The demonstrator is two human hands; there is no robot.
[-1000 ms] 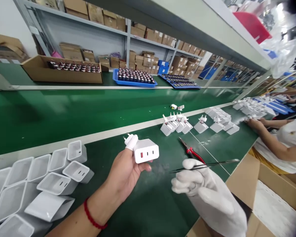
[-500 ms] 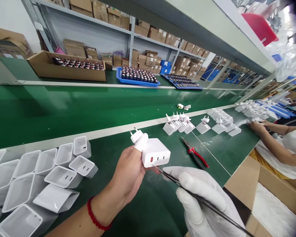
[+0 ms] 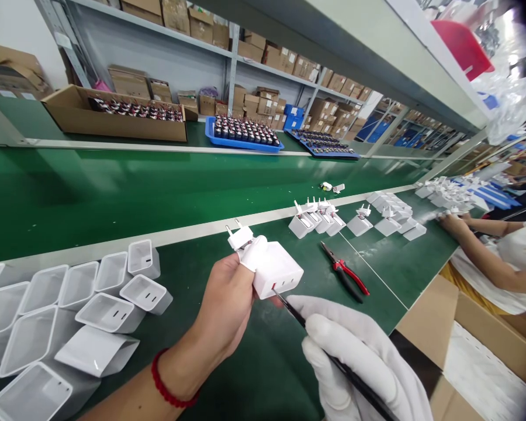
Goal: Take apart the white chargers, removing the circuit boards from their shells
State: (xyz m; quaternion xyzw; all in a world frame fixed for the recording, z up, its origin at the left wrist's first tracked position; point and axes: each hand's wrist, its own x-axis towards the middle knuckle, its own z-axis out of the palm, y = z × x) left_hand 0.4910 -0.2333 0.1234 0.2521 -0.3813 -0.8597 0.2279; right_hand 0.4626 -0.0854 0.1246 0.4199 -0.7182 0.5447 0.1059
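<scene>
My left hand (image 3: 228, 298), with a white cover on its thumb, is closed around a white charger (image 3: 280, 266). A two-pin plug piece (image 3: 240, 237) sticks up beside the thumb at the charger's back. The charger's port face, with one red port and two small dark slots, is turned toward me. In a white glove, my right hand (image 3: 359, 356) pinches dark tweezers (image 3: 296, 313). Their tip reaches the red port; whether it is inside I cannot tell. Pliers (image 3: 344, 272) with red and black handles lie to the right of the charger.
Open white charger shells (image 3: 109, 313) stand in rows at the left. Several shells with plugs (image 3: 315, 219) stand farther back. Beyond them are a blue tray (image 3: 245, 140) and a cardboard box (image 3: 118, 120) of parts. A co-worker's arm (image 3: 486, 251) and an open carton (image 3: 486, 327) are at right.
The tweezers' tip has moved from the charger's lower edge up to the red port. The charger has tilted slightly in my left hand, its port face now angled more downward.
</scene>
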